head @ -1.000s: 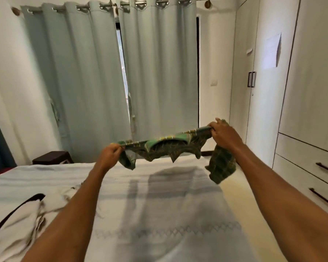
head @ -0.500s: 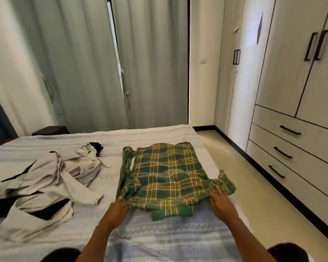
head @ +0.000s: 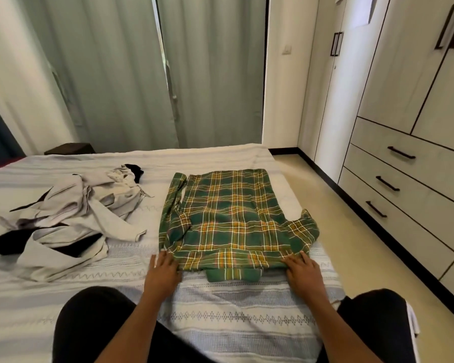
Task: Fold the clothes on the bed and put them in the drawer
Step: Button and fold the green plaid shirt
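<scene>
The fingers of the left hand [head: 161,271] are lying fairly straight and spread on the near left corner of the green and yellow plaid flannel shirt [head: 231,221], and the fingers of the right hand [head: 303,269] are doing the same at the near right corner, fingertips resting on the cloth, not curled round it; neither hand is holding anything, as far as I can see. They are sitting at the two shoulder ends, I would judge, because pinning both corners keeps the shirt taut and square on the bed [head: 233,318] with its pale woven cover, ready for the first fold. The shirt is lying spread flat, its collar poking out toward the person between the two hands, one sleeve trailing up the left edge and the other bunching out to the right near the edge of the mattress. Just beside it to the left, not touching, a crumpled heap of pale grey and black clothes [head: 63,226] is waiting its turn. Well apart, across the strip of cream floor, the light wooden wardrobe drawers with dark bar handles [head: 393,179] are all sitting closed, so nothing seems put away yet. The person's dark-clad knees are showing at the bottom, pressing close to the bed.
</scene>
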Motion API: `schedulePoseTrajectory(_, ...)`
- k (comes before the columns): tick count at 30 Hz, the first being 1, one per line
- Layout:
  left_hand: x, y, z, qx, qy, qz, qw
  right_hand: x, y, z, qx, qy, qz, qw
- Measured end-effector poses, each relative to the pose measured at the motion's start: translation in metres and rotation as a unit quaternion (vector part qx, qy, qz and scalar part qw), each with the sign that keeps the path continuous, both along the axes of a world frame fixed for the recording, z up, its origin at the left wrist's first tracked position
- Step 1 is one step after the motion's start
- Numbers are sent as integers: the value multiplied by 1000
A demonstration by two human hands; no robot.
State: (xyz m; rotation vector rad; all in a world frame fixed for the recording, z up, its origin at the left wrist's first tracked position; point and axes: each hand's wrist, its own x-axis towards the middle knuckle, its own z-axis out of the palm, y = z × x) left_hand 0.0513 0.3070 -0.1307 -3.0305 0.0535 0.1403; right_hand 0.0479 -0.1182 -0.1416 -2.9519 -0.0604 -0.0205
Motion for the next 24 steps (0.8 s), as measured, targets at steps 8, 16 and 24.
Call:
schedulePoseTrajectory(8,-1,-15,13,-86,-21,-79,993,5,24,-2,80,-135,91,983)
schedulePoseTrajectory(16,17,-13,14,-133,32,-115,984,16,15,1,104,-15,78,991)
schedulePoseTrajectory(24,40,2,22,-302,-84,53,948,56,92,17,132,-13,87,987)
